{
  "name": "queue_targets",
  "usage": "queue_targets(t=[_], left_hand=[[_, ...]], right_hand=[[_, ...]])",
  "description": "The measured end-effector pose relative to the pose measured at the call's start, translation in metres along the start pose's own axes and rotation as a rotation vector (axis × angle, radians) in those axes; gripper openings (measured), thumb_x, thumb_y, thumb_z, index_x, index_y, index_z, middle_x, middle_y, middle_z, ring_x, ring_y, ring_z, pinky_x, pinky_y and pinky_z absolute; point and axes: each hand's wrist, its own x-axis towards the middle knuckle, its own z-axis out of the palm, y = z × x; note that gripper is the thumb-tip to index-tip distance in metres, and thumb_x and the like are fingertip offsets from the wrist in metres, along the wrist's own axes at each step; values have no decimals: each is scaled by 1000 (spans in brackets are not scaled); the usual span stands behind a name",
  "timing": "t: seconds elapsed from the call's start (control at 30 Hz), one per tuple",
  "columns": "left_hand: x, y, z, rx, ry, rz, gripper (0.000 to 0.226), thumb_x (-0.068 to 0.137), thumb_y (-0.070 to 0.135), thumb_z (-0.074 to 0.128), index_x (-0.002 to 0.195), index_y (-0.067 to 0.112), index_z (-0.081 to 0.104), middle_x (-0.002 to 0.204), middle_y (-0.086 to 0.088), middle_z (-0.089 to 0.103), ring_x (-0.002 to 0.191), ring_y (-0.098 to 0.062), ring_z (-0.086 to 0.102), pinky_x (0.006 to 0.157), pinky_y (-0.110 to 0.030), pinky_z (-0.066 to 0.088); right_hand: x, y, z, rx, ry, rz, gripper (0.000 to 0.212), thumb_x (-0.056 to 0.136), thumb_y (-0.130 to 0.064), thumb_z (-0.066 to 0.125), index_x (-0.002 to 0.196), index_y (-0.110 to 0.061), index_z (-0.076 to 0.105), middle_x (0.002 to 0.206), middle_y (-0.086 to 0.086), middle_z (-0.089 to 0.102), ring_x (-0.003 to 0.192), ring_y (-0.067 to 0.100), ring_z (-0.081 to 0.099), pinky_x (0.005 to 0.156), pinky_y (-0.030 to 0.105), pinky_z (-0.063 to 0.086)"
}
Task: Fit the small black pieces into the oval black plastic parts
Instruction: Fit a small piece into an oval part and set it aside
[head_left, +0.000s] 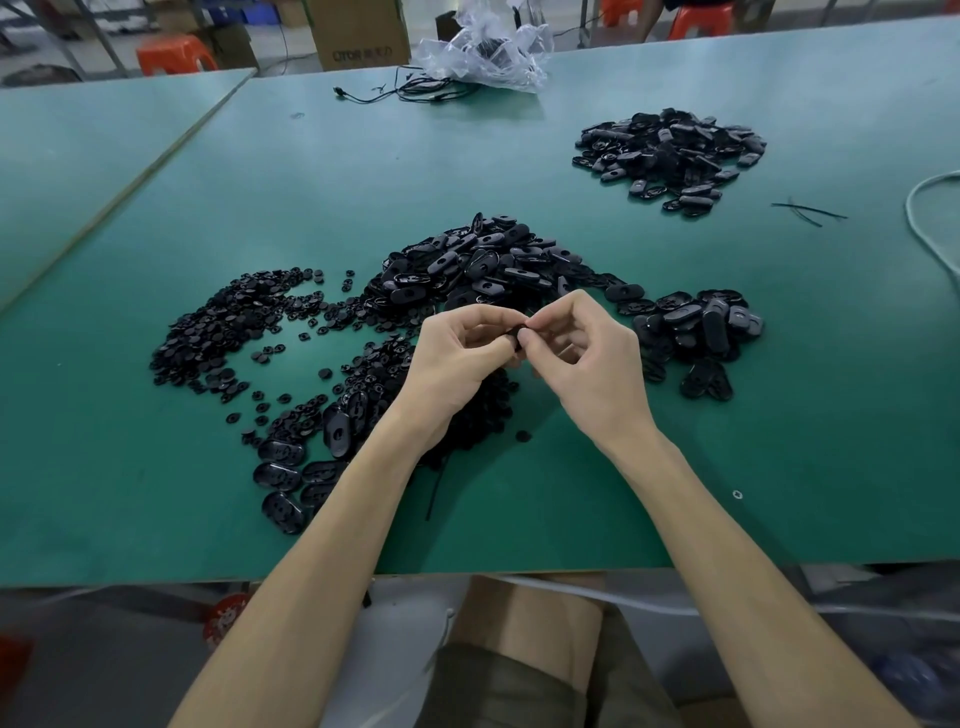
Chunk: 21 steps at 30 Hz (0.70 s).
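Holding both hands just above the green table (519, 519), we log the left hand (457, 358) and right hand (587, 358) meeting fingertip to fingertip, fingers curled, both pinching one held black part (517, 335). It is mostly hidden by the fingers, so we cannot tell whether it is an oval, a small piece, or the two together. We judge the lift off the table gives the thumbs room to press from both sides. Stock lies within short reach, likely on purpose: the small black pieces (234, 332) are spread to the left, and the main heap of oval parts (478, 265) sits just beyond the hands. A smaller cluster of ovals (701, 327) lies to the right and a few loose ovals (291, 467) sit under the left forearm. A far heap of ovals (670, 150) sits well apart, perhaps finished work, but that is unclear. Open green shows to the right of the right forearm and along the near edge. The white cord (924, 208) and the plastic bag (488, 52) lie well clear of the work.
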Motion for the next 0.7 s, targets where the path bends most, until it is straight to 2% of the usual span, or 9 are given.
queue_targets(t=[0.1, 0.2, 0.37, 0.53, 0.63, 0.7], left_hand=[[-1, 1, -2, -75, -32, -1, 20, 93, -3, 71, 112, -1, 75, 93, -12, 78, 83, -16, 71, 84, -28, 59], [-1, 1, -4, -165, -50, -4, 26, 92, -1, 73, 118, -3, 73, 96, -10, 78, 84, -16, 73, 84, -27, 59], [-1, 1, -3, -125, -28, 13, 22, 92, -2, 73, 114, 1, 75, 95, -7, 79, 82, -14, 73, 82, -26, 59], [0, 1, -5, -70, 8, 23, 21, 93, 2, 74, 114, 2, 76, 105, -16, 78, 89, -25, 69, 89, -37, 59], [-1, 1, -5, -61, 8, 20, 23, 93, 6, 75, 116, 2, 75, 107, -15, 78, 92, -24, 71, 93, -37, 59], [-1, 2, -3, -54, 11, 18, 24, 95, 6, 73, 119, 4, 75, 110, -12, 78, 101, -28, 74, 97, -37, 59]], right_hand=[[1, -1, -2, 16, 37, -2, 12, 94, -13, 74, 94, -21, 66, 83, -12, 74, 74, 12, 73, 68, 24, 56], [1, -1, -1, 10, 66, -12, 12, 95, -15, 73, 97, -24, 66, 88, -14, 71, 80, 16, 71, 70, 31, 56], [1, 0, -1, -21, 39, -43, 21, 95, -11, 70, 108, -27, 68, 86, -23, 65, 78, 12, 68, 68, 20, 49], [1, 1, 0, -95, -7, -114, 18, 94, -6, 70, 96, -24, 75, 99, -12, 67, 79, 11, 66, 66, 20, 49], [2, 1, 0, -105, -10, -125, 18, 95, -5, 69, 96, -21, 78, 101, -10, 67, 81, 10, 66, 66, 19, 49], [1, -1, 0, -119, 17, -141, 20, 96, -4, 67, 99, -20, 78, 101, -10, 66, 81, 10, 66, 65, 18, 49]])
